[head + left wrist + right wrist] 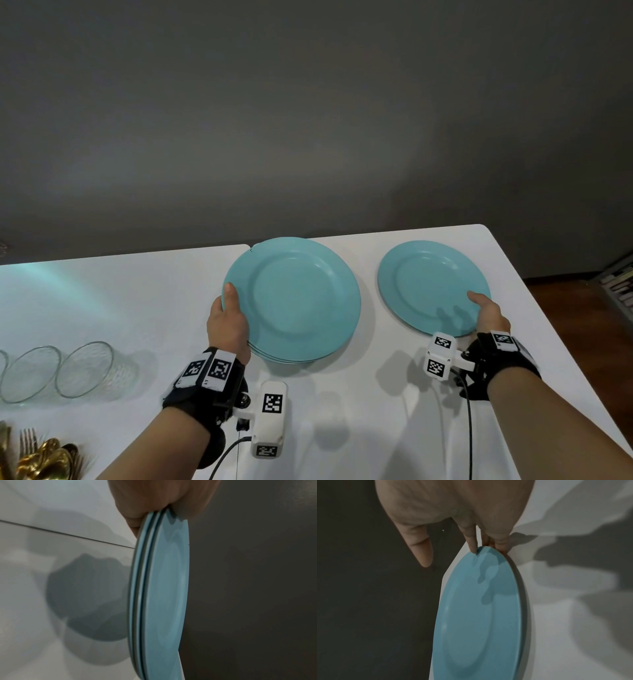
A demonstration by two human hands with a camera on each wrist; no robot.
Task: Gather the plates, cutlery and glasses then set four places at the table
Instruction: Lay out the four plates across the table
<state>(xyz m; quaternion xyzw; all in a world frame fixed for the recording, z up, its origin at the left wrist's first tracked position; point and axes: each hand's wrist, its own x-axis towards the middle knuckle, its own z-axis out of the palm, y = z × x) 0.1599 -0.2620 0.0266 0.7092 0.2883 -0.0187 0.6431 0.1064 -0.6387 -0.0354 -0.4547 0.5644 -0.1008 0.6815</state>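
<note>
My left hand grips a stack of teal plates by its left rim, thumb on top, fingers underneath. In the left wrist view the stack hangs clear above the white table, held by the left hand, its shadow well off to the side. A single teal plate sits low near the table's far right corner. My right hand holds its near right rim. In the right wrist view the fingertips pinch the edge of that plate. I cannot tell whether it touches the table.
Clear glasses lie at the left of the white table, with gold cutlery at the near left corner. A seam splits the tabletop behind the stack. A grey wall backs the table; a bookshelf stands beyond its right edge.
</note>
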